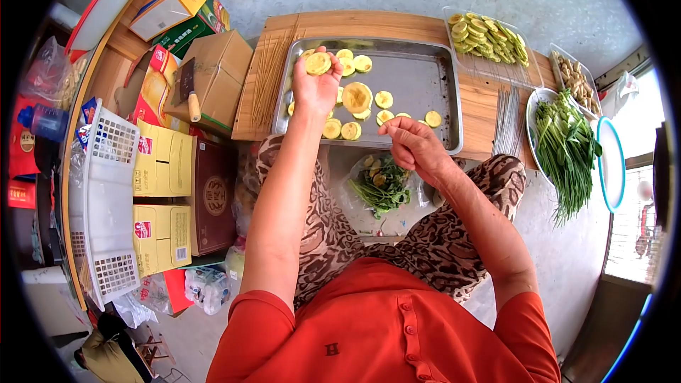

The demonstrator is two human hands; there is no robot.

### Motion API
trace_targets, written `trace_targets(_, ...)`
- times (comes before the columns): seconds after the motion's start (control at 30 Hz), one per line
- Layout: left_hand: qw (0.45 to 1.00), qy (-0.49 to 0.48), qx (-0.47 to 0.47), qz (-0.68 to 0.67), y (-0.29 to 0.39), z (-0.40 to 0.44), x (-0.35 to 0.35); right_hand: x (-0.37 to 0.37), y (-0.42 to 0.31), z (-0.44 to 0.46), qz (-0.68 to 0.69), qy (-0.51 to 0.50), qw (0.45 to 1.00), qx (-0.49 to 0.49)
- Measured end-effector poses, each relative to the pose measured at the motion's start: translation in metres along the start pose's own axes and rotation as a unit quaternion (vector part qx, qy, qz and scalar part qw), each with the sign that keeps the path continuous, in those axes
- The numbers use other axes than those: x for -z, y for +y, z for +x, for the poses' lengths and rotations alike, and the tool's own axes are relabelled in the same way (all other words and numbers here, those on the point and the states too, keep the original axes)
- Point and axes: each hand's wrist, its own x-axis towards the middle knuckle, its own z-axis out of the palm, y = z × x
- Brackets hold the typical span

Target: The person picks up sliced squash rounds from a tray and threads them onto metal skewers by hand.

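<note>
My left hand (317,89) is raised over the left part of a metal tray (418,64), its fingers curled round yellow-green round slices (318,63). Near the tray's front edge, my right hand (418,145) is pinched, with thumb and fingertips together; whatever may be between them is too small to make out. Several loose slices (384,99) lie in the tray, around a larger hollowed yellow piece (357,97). Thin wooden skewers (267,71) lie on the wooden board (475,110) left of the tray.
Metal skewers (506,122) lie right of the tray. Beyond stand a clear container of slices (489,39), a container of ginger-like roots (576,79) and a bowl of greens (564,138). A bag of greens (383,184) sits below. Boxes (213,71) and a cleaver (189,89) are at left.
</note>
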Motion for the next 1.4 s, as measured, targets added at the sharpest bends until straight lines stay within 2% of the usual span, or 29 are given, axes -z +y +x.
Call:
trace_targets(0.63, 1.0, -0.015, 0.01, 0.005, -0.005, -0.001, 0.004, 0.001, 0.0, -0.001, -0.019, 0.002, 1.0, 0.0)
trace_targets(1.03, 0.998, 0.034, 0.04, 0.028, -0.016, -0.01, -0.008, 0.003, 0.004, 0.003, -0.037, 0.009, 0.999, 0.013)
trace_targets(1.3, 0.995, -0.008, 0.099, 0.016, -0.023, -0.012, -0.001, 0.002, 0.005, 0.006, -0.034, 0.015, 0.999, 0.009)
trace_targets(1.4, 0.993, 0.009, 0.115, -0.006, -0.027, -0.012, 0.0, 0.001, 0.006, 0.007, -0.025, 0.019, 0.999, 0.01)
